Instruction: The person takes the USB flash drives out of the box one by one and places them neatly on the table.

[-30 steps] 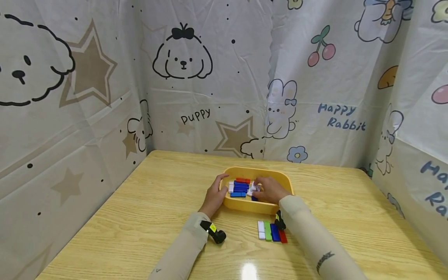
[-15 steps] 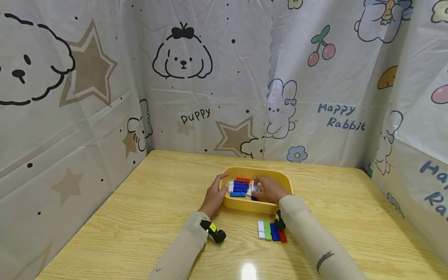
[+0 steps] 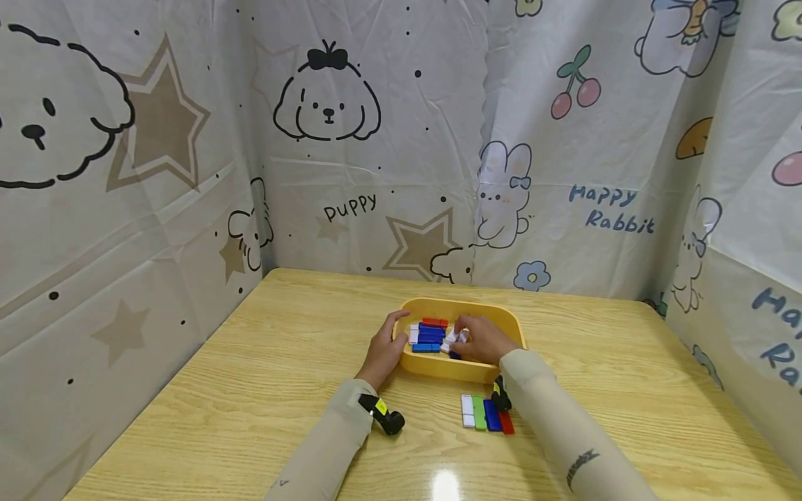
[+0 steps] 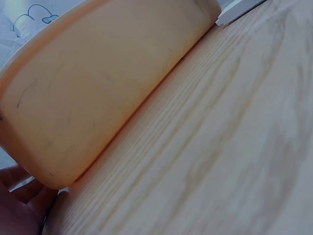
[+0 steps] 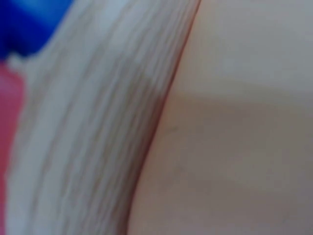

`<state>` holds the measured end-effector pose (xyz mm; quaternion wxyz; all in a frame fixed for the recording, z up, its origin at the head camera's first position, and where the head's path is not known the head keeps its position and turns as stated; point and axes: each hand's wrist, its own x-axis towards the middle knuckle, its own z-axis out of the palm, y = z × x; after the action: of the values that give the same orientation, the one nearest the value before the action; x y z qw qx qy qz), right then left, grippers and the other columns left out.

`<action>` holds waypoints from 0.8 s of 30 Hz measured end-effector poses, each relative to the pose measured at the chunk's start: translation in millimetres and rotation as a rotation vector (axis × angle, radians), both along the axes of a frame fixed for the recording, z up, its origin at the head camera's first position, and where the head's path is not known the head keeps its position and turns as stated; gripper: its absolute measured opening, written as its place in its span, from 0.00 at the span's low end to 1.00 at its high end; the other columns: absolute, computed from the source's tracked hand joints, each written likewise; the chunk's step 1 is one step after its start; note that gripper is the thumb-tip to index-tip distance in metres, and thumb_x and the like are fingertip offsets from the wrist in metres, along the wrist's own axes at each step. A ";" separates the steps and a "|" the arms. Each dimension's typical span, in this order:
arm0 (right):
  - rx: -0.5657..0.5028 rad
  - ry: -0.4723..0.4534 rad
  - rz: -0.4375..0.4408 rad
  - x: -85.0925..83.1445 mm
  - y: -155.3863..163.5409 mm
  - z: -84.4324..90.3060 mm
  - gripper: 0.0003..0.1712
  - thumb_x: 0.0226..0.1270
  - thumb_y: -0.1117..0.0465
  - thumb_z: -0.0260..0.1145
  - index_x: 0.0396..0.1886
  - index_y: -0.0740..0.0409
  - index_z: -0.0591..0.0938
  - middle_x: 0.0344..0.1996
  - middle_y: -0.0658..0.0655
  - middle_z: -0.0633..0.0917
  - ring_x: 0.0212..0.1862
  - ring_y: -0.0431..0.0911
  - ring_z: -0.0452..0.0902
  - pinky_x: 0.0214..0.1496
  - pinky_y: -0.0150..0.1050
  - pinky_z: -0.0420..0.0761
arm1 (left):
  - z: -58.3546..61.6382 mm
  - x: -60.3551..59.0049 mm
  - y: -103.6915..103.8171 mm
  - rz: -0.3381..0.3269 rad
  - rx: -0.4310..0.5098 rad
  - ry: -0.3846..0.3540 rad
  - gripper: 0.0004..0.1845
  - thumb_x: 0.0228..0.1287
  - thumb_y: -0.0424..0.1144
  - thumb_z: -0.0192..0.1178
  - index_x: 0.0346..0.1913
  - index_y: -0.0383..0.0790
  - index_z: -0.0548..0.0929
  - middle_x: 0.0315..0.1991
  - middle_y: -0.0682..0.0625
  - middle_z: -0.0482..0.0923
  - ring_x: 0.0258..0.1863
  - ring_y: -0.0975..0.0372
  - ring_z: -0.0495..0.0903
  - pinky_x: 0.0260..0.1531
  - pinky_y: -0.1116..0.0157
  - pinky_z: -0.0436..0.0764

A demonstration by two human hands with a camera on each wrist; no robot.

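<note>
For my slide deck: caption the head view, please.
Left hand grips yellow plastic tray; right hand pinches white block.

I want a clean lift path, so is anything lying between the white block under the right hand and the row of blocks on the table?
Only the yellow tray's near wall stands between the white block, pinched by the right hand, and the row of blocks.

One yellow tray [image 3: 438,367], four blocks [image 3: 486,414] beside it
</note>
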<state>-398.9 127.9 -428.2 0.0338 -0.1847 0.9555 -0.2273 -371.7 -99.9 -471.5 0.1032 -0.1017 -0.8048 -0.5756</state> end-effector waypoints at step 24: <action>-0.021 0.068 0.078 2.5 1.8 2.0 0.15 0.57 0.54 0.73 0.43 0.52 0.83 0.45 0.53 0.83 0.43 0.48 0.74 0.53 0.45 0.76 | -0.3 0.2 0.6 0.011 -0.018 0.002 0.25 0.64 0.36 0.47 0.65 0.50 0.70 0.71 0.47 0.62 0.70 0.54 0.60 0.67 0.48 0.59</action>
<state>-396.5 129.7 -426.2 0.0083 -0.2297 0.9458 -0.2292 -371.5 -99.3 -471.8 0.1063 -0.0987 -0.8104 -0.5676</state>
